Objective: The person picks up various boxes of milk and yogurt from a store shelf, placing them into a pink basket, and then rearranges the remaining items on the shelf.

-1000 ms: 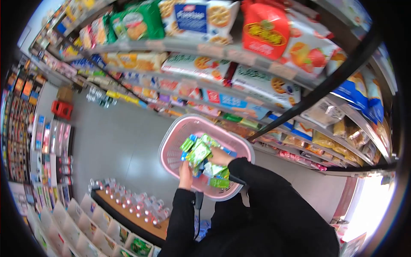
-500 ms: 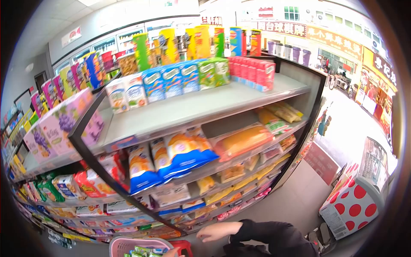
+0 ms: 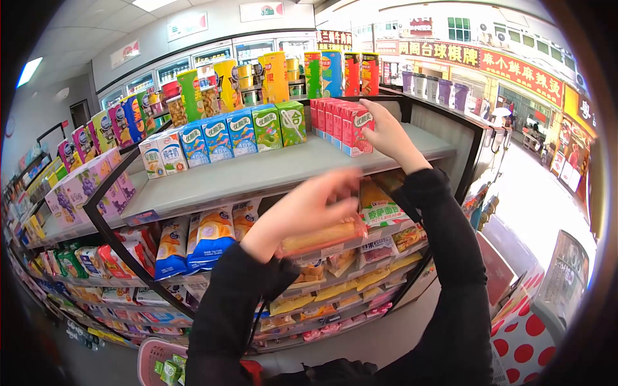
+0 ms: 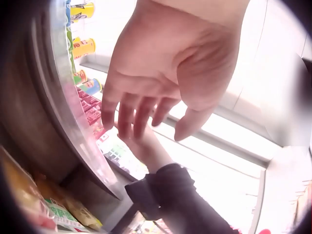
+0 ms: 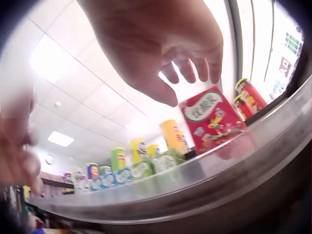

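A row of pink-red drink cartons (image 3: pixel 356 134) stands on the top shelf (image 3: pixel 257 168). My right hand (image 3: pixel 391 138) is at the right side of the front carton, its fingers by the top edge. In the right wrist view, the fingers and thumb of that hand (image 5: pixel 165 48) hang spread just above the red carton (image 5: pixel 212 119), not curled round it. My left hand (image 3: pixel 308 211) is slightly blurred in front of the shelf edge, holding nothing. In the left wrist view its palm (image 4: pixel 170 63) shows, with the fingers loosely extended.
Left of the pink-red row stand green cartons (image 3: pixel 266 127) and blue cartons (image 3: pixel 215 138). Tall canisters (image 3: pixel 275 77) are behind them. Bagged bread (image 3: pixel 215 235) fills the shelf below. A pink basket (image 3: pixel 149 354) sits on the floor at lower left.
My hands were in the basket among green packs, then came out. The view turned up to the top shelf. My right hand has risen to the pink-red cartons, and my left hand has come up too.
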`<state>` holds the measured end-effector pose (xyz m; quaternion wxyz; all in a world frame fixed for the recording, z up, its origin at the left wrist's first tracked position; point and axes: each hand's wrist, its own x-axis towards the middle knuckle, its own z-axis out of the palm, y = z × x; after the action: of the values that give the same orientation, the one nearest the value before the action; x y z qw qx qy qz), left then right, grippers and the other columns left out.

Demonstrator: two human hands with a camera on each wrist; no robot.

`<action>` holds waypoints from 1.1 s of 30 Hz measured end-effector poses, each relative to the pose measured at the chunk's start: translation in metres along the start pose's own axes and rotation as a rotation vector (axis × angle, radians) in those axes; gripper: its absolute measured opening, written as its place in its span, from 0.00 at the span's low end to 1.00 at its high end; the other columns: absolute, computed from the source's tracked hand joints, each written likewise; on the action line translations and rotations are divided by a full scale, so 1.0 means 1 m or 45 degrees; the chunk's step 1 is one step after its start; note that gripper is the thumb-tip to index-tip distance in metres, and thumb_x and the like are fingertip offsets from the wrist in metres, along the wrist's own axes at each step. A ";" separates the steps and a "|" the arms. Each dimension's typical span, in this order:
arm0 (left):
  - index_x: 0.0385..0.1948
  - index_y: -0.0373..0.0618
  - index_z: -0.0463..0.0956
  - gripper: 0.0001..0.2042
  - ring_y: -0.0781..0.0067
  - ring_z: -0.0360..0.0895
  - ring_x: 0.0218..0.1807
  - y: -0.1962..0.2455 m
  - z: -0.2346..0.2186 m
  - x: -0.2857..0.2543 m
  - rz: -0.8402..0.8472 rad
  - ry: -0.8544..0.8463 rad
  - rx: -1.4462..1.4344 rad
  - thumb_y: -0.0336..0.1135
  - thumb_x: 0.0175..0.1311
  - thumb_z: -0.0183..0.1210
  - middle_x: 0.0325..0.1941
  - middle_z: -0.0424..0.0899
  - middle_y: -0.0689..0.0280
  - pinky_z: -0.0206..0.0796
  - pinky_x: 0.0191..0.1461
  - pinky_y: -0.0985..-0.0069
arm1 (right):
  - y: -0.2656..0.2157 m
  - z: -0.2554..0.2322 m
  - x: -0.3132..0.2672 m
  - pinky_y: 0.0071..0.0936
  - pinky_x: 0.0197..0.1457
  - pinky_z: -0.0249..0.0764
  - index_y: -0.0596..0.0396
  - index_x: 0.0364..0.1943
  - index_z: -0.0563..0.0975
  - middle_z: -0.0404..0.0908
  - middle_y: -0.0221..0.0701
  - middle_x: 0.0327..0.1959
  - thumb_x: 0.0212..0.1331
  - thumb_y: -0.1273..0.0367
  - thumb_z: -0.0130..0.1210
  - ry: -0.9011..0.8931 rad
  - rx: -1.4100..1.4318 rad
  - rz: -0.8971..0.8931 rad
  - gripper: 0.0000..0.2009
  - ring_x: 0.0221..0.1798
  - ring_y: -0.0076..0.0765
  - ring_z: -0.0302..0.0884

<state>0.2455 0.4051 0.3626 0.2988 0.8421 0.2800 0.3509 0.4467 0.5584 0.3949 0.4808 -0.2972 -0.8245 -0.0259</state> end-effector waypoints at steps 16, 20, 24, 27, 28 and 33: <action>0.46 0.39 0.67 0.26 0.50 0.69 0.51 -0.087 0.004 0.135 0.150 0.785 0.664 0.33 0.43 0.66 0.46 0.72 0.51 0.63 0.54 0.65 | 0.017 -0.041 -0.003 0.35 0.51 0.68 0.59 0.46 0.70 0.71 0.44 0.41 0.38 0.77 0.57 -0.068 -0.195 -0.299 0.23 0.49 0.51 0.70; 0.45 0.39 0.68 0.23 0.50 0.70 0.51 -0.084 0.001 0.129 0.355 0.803 0.653 0.29 0.43 0.64 0.45 0.73 0.52 0.63 0.53 0.63 | -0.002 -0.045 -0.009 0.34 0.51 0.67 0.60 0.40 0.74 0.72 0.41 0.39 0.38 0.78 0.58 -0.126 -0.348 -0.396 0.18 0.46 0.48 0.70; 0.36 0.39 0.72 0.18 0.53 0.72 0.45 -0.035 -0.017 0.089 0.739 1.024 0.775 0.29 0.39 0.62 0.38 0.76 0.56 0.65 0.48 0.63 | -0.035 -0.051 -0.023 0.29 0.60 0.61 0.57 0.52 0.71 0.69 0.39 0.53 0.46 0.80 0.54 0.141 -0.448 -0.349 0.23 0.58 0.42 0.65; 0.29 0.43 0.73 0.14 0.58 0.73 0.41 -0.002 -0.019 0.019 0.620 1.024 1.239 0.38 0.39 0.62 0.34 0.75 0.58 0.61 0.49 0.64 | -0.066 -0.048 -0.049 0.30 0.65 0.55 0.58 0.55 0.69 0.67 0.38 0.58 0.54 0.79 0.50 0.101 -0.366 -0.403 0.22 0.63 0.40 0.61; 0.28 0.44 0.73 0.15 0.60 0.73 0.41 0.006 -0.015 -0.012 0.590 1.018 1.359 0.39 0.38 0.63 0.33 0.75 0.60 0.59 0.50 0.64 | -0.086 -0.039 -0.062 0.32 0.64 0.56 0.59 0.56 0.68 0.69 0.39 0.57 0.55 0.77 0.50 0.089 -0.365 -0.423 0.21 0.62 0.41 0.62; 0.28 0.44 0.71 0.16 0.62 0.71 0.36 0.006 0.018 -0.182 0.338 0.809 1.089 0.39 0.38 0.65 0.30 0.72 0.65 0.59 0.44 0.69 | -0.184 0.035 -0.138 0.41 0.62 0.58 0.65 0.51 0.70 0.71 0.45 0.52 0.41 0.77 0.53 -0.426 0.001 -0.510 0.25 0.58 0.51 0.66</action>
<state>0.1519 0.2719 0.2794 -0.2164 0.7691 0.3656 0.4775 0.3741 0.3544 0.3092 0.3230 -0.1281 -0.9350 -0.0708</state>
